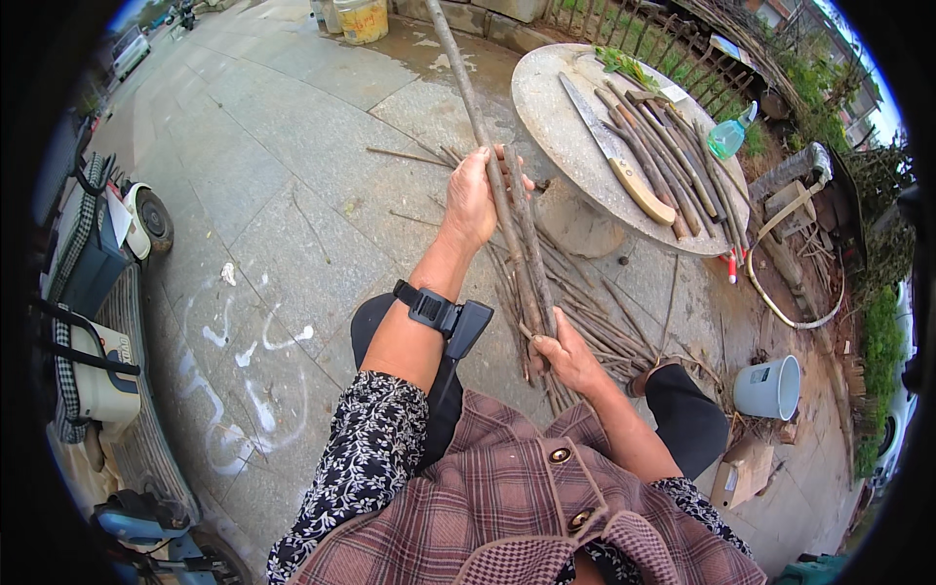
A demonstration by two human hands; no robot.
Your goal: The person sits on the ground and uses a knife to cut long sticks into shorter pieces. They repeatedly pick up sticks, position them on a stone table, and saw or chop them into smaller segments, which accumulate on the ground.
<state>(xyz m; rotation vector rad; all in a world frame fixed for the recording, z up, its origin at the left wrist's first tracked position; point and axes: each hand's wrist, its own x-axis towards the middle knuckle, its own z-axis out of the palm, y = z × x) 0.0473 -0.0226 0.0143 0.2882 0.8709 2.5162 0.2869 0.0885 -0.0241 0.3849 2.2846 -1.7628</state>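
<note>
My left hand (472, 194) is closed around a long wooden stick (457, 66) and a shorter stick (528, 234) beside it. Lower down, my right hand (570, 352) grips the lower ends of the same sticks. A black strapped device (439, 313) sits on my left forearm. Beneath the hands, many thin sticks (607, 329) lie in a loose pile on the paving. On the round stone table (545, 95) to the right rest a handsaw with a wooden handle (636, 186), several cut sticks (669, 161), green leaves (625, 64) and a spray bottle (727, 137).
A light blue bucket (768, 387) and a cardboard box (744, 472) stand at the right. Parked scooters (110, 365) line the left edge. A yellow bucket (362, 20) is at the top, near a stick fence (621, 22). A curved hose-like loop (775, 314) lies beyond the table.
</note>
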